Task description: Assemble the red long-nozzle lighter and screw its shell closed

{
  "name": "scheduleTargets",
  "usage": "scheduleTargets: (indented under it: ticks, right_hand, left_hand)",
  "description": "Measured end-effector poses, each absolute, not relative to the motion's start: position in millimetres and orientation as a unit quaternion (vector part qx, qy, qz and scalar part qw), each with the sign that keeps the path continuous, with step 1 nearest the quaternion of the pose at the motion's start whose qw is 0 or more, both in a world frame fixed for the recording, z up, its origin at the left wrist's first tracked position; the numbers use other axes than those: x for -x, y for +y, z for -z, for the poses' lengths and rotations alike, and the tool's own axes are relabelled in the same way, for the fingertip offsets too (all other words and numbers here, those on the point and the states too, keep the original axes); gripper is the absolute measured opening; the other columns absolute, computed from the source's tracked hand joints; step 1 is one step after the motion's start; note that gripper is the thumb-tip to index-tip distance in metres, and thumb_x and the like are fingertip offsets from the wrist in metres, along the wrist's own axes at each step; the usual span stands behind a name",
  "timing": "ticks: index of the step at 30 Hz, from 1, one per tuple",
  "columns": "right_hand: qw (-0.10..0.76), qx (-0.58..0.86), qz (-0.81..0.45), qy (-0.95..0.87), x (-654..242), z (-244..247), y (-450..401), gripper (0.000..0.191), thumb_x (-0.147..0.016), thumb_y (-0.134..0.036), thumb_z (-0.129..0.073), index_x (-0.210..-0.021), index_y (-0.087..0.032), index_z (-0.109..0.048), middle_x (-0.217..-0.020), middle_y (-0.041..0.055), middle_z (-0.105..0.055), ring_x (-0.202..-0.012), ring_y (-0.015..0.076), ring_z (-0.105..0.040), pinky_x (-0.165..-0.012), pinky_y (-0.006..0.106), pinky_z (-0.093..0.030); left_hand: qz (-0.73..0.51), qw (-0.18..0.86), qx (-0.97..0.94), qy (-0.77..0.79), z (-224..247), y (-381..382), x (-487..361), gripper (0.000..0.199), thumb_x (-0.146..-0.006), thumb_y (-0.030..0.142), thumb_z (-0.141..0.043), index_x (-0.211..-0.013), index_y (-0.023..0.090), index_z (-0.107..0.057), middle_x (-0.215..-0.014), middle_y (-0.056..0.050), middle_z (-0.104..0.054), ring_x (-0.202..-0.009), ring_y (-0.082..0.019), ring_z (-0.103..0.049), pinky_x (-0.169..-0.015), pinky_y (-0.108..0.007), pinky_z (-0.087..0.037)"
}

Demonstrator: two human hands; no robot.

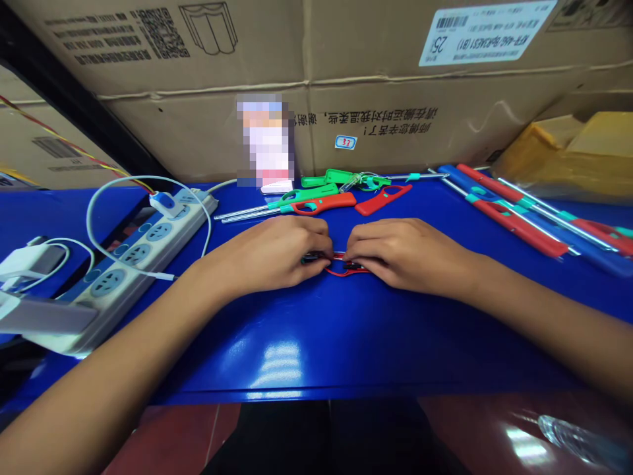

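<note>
At the middle of the blue table, my left hand (291, 254) and my right hand (395, 254) meet over a red lighter casing (337, 272) with dark and shiny parts in it. The fingers of my left hand are pinched at the casing's left end, where a small dark piece shows; most of it is hidden. My right hand is closed on the casing's right end, covering it. Just beyond lie a red long-necked lighter (332, 204), a green one (311, 194) and a loose red casing half (383, 199).
A power strip (148, 245) with plugs and a looping white cable lies at the left. A lit phone (277, 186) leans on a large cardboard box (208, 142). Several red and blue lighters (524, 227) lie at the right, beside a yellowish package (588, 155).
</note>
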State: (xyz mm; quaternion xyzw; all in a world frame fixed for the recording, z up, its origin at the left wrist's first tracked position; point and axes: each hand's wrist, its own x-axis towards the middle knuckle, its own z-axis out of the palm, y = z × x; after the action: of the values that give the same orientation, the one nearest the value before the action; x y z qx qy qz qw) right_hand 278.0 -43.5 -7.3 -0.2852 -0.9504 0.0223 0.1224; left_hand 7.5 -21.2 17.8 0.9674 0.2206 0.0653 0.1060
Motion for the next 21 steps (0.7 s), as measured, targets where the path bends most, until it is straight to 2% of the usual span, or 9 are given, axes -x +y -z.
scheduleTargets:
  ticks: [4,14,21]
  right_hand:
    - [0.104,0.288,-0.019,-0.952,-278.0,6.4,-44.4,0.024,-0.105,-0.013,-0.06,-0.116,-0.02,-0.08,-0.113,0.0072,-0.079,-0.099,0.0249,-0.076,-0.082,0.036,-0.055]
    - [0.16,0.288,-0.143,-0.933,-282.6,-0.8,-37.7,0.025,-0.104,-0.013,-0.062,-0.115,-0.022,-0.083,-0.116,0.0054,-0.084,-0.102,0.022,-0.079,-0.09,0.034,-0.057]
    - [0.172,0.295,-0.16,-0.926,-285.4,-2.4,-33.2,0.025,-0.103,-0.013,-0.063,-0.114,-0.021,-0.083,-0.115,0.0058,-0.084,-0.103,0.0222,-0.079,-0.093,0.034,-0.057]
  left_hand:
    - [-0.068,0.085,-0.969,0.22,-16.2,-22.3,-8.7,0.02,-0.107,0.021,-0.061,-0.109,0.018,-0.081,-0.107,-0.007,-0.076,-0.095,-0.021,-0.075,-0.089,-0.035,-0.059]
    - [-0.078,0.068,-0.971,0.215,-12.2,-20.3,-8.3,0.02,-0.107,0.017,-0.06,-0.113,0.02,-0.079,-0.109,-0.006,-0.078,-0.099,-0.02,-0.076,-0.089,-0.032,-0.058]
    - [-0.076,0.065,-0.97,0.222,-12.9,-21.6,-9.1,0.021,-0.108,0.019,-0.06,-0.114,0.019,-0.08,-0.11,-0.006,-0.077,-0.099,-0.02,-0.076,-0.09,-0.033,-0.059]
